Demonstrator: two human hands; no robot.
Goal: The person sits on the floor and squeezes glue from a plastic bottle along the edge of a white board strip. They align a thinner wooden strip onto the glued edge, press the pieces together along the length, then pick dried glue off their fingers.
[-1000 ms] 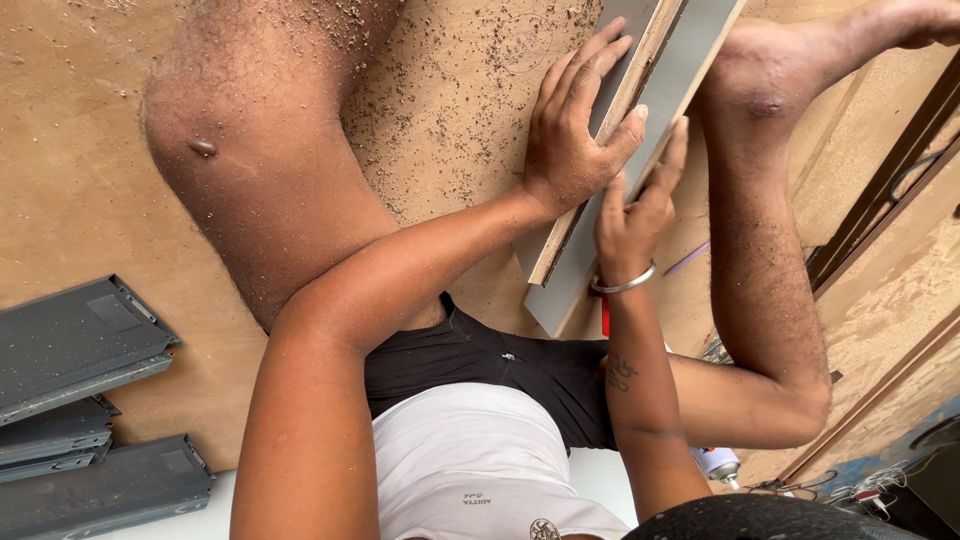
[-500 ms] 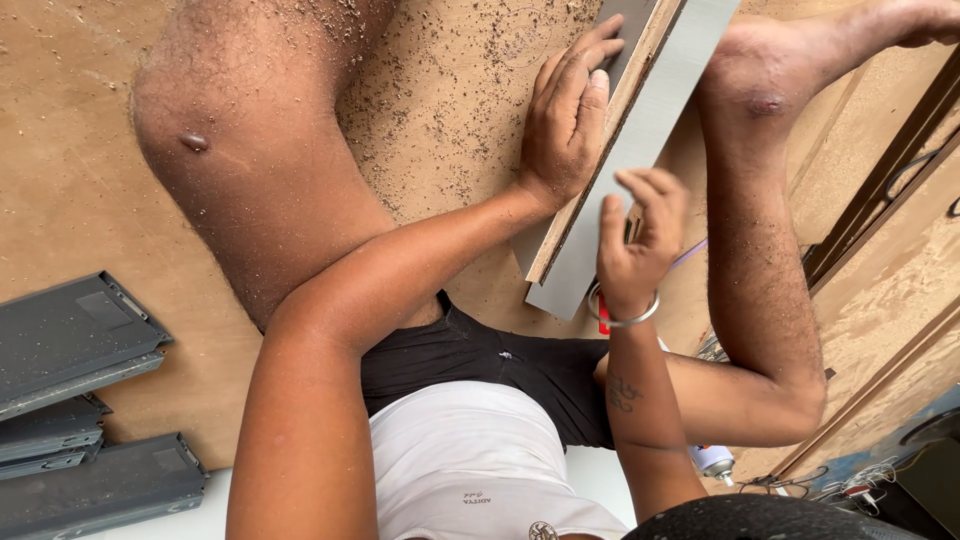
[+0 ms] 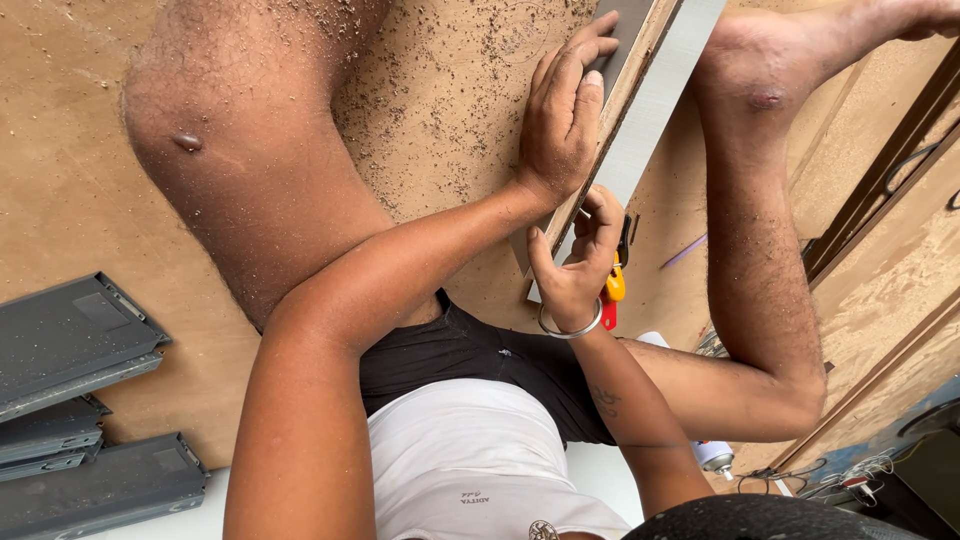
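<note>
Two hands on one long board (image 3: 640,110), lying between the legs on the brown floor (image 3: 60,150).
- L hand (image 3: 562,115): spread flat, palm down, pressing the board's wooden edge; not clenched.
- R hand (image 3: 578,262): curled at the board's near end, fingers by a yellow-red knife (image 3: 612,290); can't tell if it grips it.
- Board: grey face, wood side; looks stiff, light-ish, smooth face prob. slippery, so hold by the long edges.
- Nearby: sawdust (image 3: 450,90) on floor, grey panels (image 3: 75,340) stacked far L, spray can (image 3: 715,455) near R elbow.
</note>
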